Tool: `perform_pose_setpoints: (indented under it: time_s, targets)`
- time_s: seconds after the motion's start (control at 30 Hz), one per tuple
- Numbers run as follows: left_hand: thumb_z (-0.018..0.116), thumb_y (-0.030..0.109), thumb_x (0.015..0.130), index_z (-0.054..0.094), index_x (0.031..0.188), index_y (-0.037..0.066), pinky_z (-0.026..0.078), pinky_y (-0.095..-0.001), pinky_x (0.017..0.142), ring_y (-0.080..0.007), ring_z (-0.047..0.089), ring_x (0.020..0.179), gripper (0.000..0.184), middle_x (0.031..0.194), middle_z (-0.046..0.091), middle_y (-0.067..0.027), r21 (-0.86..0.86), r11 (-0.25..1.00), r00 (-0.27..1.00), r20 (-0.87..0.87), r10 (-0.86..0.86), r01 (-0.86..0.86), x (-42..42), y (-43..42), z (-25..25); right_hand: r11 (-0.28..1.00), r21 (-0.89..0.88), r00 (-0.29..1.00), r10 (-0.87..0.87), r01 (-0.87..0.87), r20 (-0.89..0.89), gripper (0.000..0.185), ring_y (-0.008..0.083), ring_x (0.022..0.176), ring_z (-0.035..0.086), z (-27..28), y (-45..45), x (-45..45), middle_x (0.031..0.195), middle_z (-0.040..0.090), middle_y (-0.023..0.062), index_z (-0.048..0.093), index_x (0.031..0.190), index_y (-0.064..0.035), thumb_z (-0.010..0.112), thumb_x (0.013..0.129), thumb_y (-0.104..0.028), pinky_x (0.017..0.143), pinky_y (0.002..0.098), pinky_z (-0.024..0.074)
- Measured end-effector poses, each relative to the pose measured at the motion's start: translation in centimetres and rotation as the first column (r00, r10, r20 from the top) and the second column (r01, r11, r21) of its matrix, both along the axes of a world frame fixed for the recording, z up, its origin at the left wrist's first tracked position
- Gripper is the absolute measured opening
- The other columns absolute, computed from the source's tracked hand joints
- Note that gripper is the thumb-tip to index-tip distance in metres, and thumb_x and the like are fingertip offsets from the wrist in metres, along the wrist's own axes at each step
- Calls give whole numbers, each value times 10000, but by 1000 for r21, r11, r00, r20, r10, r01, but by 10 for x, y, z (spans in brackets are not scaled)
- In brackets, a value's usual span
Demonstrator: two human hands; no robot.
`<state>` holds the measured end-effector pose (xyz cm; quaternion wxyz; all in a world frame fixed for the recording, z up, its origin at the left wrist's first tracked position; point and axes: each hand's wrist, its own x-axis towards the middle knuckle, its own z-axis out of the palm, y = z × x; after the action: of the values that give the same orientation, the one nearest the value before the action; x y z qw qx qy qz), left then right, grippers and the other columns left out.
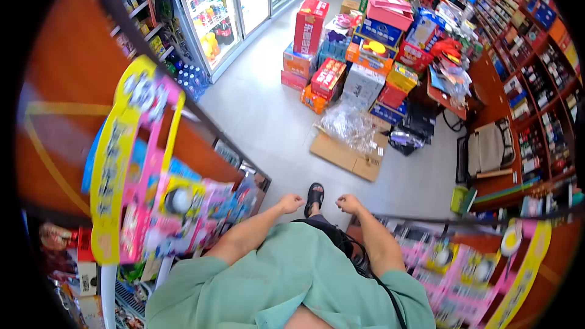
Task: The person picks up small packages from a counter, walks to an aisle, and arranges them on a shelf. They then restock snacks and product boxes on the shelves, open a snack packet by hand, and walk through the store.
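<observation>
My left hand (291,203) hangs in front of my body with its fingers curled in, and nothing shows in it. My right hand (348,203) is level with it, a short gap away, also loosely closed with nothing visible in it. Between the two hands, lower down, a black sandal (314,197) shows on my foot on the floor. Neither hand touches any goods. Left of my left arm stands a yellow and pink display rack (113,170) of small packaged toys. A similar display rack (518,274) stands beyond my right arm.
Ahead lies a flattened cardboard sheet (341,157) with crumpled clear plastic (350,125) on it. Several stacked boxes (365,82) rise behind. Lit drink fridges (237,0) line the left. At right are a chair (487,149), a green bin (458,199) and wooden shelves (536,85).
</observation>
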<state>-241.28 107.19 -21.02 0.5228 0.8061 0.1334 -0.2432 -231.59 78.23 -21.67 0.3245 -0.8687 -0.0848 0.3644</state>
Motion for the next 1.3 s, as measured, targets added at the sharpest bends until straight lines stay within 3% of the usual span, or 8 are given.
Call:
perform_pose_setpoints:
  time_s: [0.13,0.3,0.43,0.63,0.83,1.1,1.17,1.3]
  targets:
    - [646,476,817,706,1075,70,509,-415,877,-331,664,958,485,1060,694,-176,247,866,900,-163,-405,434,76,35,-10,996,-28,979,-86,82,-184,245,188,560,621,-64,-69,55,686,670,95,692,879,-30,614,833,-258,549,337,502]
    - [614,421,840,694,1081,54,520,-407,859,-318,677,946,446,1019,704,-174,349,932,987,-80,137,-101,143,92,-3,953,-206,906,-279,221,-320,209,193,478,572,9,-87,119,599,625,114,696,811,-1,628,812,-199,468,313,477]
    - [619,358,900,676,1044,4,524,-329,587,-169,635,658,386,810,676,-84,-14,872,846,-251,470,-489,192,107,23,944,-204,836,-324,259,-442,194,194,487,581,-32,-84,190,610,634,108,709,850,-5,635,813,-180,473,315,492]
    - [614,296,932,632,1072,-5,495,-279,513,-152,592,608,333,825,644,-66,-153,738,731,-367,575,-657,244,170,-52,942,-134,898,-334,308,-287,245,188,628,665,-32,13,328,802,702,134,666,974,21,581,873,-185,493,281,501]
    - [609,322,930,614,1128,36,503,-283,522,-148,612,629,348,884,657,-66,-95,570,552,-419,721,-816,324,301,-20,951,-163,920,-298,262,-256,273,183,598,646,11,121,477,788,694,95,686,948,-16,608,853,-260,505,321,505]
    - [599,365,923,629,1122,77,510,-297,535,-152,629,657,351,903,666,-41,103,728,649,-380,659,-678,397,443,-26,966,225,991,-130,123,14,250,105,688,618,121,312,680,854,673,41,645,1057,2,614,922,-207,600,249,503]
    - [587,352,933,618,1134,61,513,-298,547,-162,638,683,355,916,666,-54,29,579,540,-327,776,-815,419,450,-1,856,439,959,-279,274,-54,255,130,691,622,139,354,725,856,657,63,627,1087,10,615,924,-186,577,278,512]
    - [581,337,940,597,1164,40,504,-291,540,-178,647,699,371,940,668,-69,-52,475,456,-386,801,-878,438,443,8,921,364,854,-296,137,428,404,221,781,650,154,418,833,887,685,121,646,1018,24,690,851,-341,710,348,510]
